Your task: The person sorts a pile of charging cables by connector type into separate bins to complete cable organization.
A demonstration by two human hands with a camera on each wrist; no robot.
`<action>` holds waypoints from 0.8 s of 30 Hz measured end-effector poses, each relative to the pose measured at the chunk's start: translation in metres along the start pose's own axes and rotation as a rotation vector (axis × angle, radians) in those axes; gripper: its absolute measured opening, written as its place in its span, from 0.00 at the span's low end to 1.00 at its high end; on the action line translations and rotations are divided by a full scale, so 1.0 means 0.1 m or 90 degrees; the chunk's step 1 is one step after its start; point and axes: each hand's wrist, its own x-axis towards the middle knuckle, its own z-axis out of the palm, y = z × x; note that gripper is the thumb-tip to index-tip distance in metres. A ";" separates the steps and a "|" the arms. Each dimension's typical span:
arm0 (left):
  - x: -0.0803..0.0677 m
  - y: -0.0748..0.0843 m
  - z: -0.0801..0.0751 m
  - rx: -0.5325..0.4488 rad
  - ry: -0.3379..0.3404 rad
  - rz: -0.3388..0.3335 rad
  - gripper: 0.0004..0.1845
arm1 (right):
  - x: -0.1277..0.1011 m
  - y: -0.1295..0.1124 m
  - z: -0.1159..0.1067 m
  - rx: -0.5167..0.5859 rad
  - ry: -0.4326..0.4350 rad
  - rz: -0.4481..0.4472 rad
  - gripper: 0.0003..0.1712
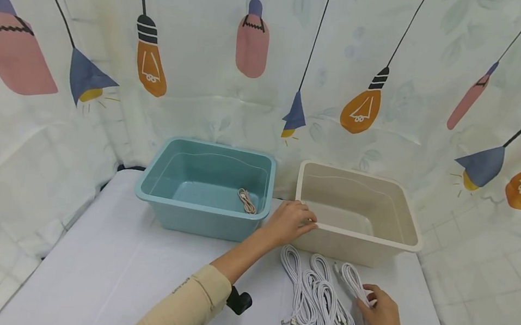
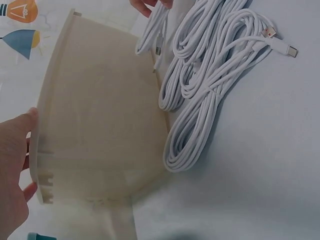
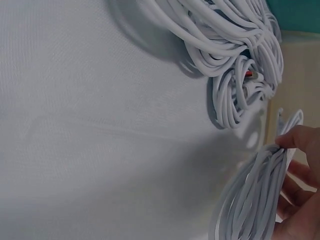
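My left hand (image 1: 289,222) grips the near left rim of the beige tub (image 1: 369,237), fingers curled over its edge; the left wrist view shows that hand (image 2: 12,170) at the beige tub's wall (image 2: 100,125). My right hand (image 1: 381,315) holds a coiled white cable (image 1: 354,282) on the table, also seen as the white cable bundle (image 3: 255,200) between its fingers (image 3: 300,142). Several more white cable coils (image 1: 316,301) lie in front of the tub, the same coils (image 2: 210,75) with USB plugs showing. A teal tub (image 1: 201,215) holds one small cable (image 1: 247,201).
The white table (image 1: 127,276) is bounded by a curtain printed with lamp bulbs on all sides. A black object (image 1: 239,301) sits under my left forearm. Both tubs stand side by side at the table's back.
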 end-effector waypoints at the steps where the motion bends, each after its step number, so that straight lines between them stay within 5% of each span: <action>1: 0.00 0.00 0.00 -0.002 -0.001 0.000 0.07 | 0.01 -0.02 -0.02 -0.002 -0.004 0.001 0.20; 8: 0.02 0.00 0.00 0.005 -0.021 -0.005 0.08 | 0.04 -0.13 -0.19 -0.016 -0.022 0.010 0.20; 24: 0.04 -0.01 0.00 0.001 -0.036 -0.005 0.07 | 0.08 -0.31 -0.53 -0.013 0.031 -0.088 0.22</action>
